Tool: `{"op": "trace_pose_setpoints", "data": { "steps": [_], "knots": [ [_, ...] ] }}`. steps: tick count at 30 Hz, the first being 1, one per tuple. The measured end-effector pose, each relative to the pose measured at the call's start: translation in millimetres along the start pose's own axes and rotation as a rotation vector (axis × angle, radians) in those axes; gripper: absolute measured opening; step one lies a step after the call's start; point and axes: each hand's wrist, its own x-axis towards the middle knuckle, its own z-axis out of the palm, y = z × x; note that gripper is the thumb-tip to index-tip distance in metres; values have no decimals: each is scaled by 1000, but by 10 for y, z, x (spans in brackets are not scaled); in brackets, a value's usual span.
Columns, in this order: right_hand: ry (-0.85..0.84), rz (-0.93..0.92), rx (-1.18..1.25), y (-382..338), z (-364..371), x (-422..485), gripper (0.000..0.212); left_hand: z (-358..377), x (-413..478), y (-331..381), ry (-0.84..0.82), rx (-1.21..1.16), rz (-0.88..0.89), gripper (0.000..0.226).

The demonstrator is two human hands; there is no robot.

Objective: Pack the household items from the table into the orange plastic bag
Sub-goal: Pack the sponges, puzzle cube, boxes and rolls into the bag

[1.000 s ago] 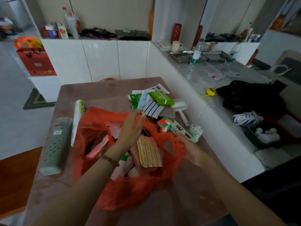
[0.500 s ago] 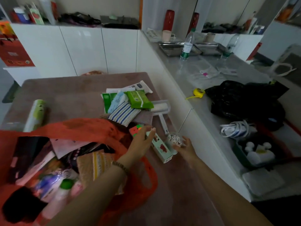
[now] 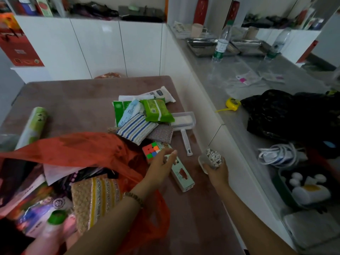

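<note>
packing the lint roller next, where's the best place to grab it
Take the lint roller by its slim white handle, coming from the near table edge. The handle points toward the person and lies bare, while the green packet overlaps the head's far corner.

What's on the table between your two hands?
In the head view, a long pale green box lies between the left hand and the right hand, which holds a cup of cotton swabs. Bare table surrounds it.

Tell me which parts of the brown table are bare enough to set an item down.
Bare: the far table behind the green roll, and the near right corner beside the long box. Crowded: the packet pile and puzzle cube by the orange bag.
</note>
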Motion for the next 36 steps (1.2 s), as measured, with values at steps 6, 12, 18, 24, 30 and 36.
{"op": "trace_pose_setpoints", "data": {
  "steps": [6,12,18,24,30,36],
  "knots": [
    [-193,-335,-18,-807,190,-660,47,-80,-215,449,-189,-326,-245,76],
    [-581,-414,65,-1203,494,-1194,72,-952,-513,619,-75,-491,-96,58],
    [-596,-215,-496,-1116,750,-1441,35,-1958,-888,435,-67,-264,-48,20],
    [-496,79,403,-1597,653,-1507,28,-2166,-959,217,-177,-2,-99,24],
    [-631,85,530,-1914,551,-1504,37,-1870,-770,162,-192,215,-26,35],
    [-610,126,414,-1651,613,-1401,25,-1713,-723,25,167,283,229,50]
  ]
}}
